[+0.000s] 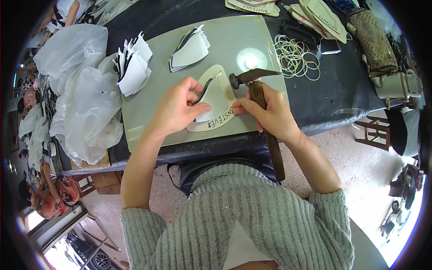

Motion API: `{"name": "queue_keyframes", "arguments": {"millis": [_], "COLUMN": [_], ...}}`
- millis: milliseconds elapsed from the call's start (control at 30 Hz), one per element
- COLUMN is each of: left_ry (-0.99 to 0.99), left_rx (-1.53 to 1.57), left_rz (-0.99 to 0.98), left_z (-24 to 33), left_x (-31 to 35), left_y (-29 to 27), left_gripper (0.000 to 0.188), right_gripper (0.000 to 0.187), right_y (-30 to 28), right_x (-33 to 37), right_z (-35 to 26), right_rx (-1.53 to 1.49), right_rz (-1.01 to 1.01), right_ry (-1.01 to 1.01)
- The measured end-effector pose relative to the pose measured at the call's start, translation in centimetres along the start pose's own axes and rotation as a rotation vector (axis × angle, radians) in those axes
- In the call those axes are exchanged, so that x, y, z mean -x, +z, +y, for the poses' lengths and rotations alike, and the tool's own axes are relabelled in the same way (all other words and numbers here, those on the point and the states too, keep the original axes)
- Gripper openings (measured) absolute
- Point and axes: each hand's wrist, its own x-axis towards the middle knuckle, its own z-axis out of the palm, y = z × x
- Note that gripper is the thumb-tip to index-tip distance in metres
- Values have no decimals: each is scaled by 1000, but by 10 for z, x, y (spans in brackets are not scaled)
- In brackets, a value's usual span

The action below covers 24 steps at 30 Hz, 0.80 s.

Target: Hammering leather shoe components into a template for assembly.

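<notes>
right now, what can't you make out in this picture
Head view:
Hammer: mid-handle, behind the right hand
White piece: left edge, partly under the left hand
Left card stack: far end, cut off by the upper edge
Bags: contents, if any, behind cloudy plastic

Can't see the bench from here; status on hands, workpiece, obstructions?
Left hand touching black-edged white piece. Right hand gripping hammer. Piece atop pale template, partly covered by left hand. Hammer head close by, upper right.

left hand (183,104): left of centre, thumb extended, fingers curled | right hand (271,113): right of centre, gripping | forearms (143,168): bare, angled inward
</notes>
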Motion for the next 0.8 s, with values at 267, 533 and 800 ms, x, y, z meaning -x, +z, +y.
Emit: {"name": "queue_keyframes", "arguments": {"millis": [267,533,800], "left_ry": [-75,-86,-59], "left_rx": [-113,-179,-218], "left_rz": [-18,13,31], "left_z": [14,19,14], "left_x": [-5,-5,-6], "left_y": [-3,-2,0], "left_gripper": [40,40,38], "right_gripper": [18,17,17], "right_y": [-2,-3,1], "right_x": [-1,-2,-5], "right_z": [-3,-3,-12], "right_rx": [29,54,63], "right_rz": [-20,-31,-47], "right_ry": [14,6,18]}}
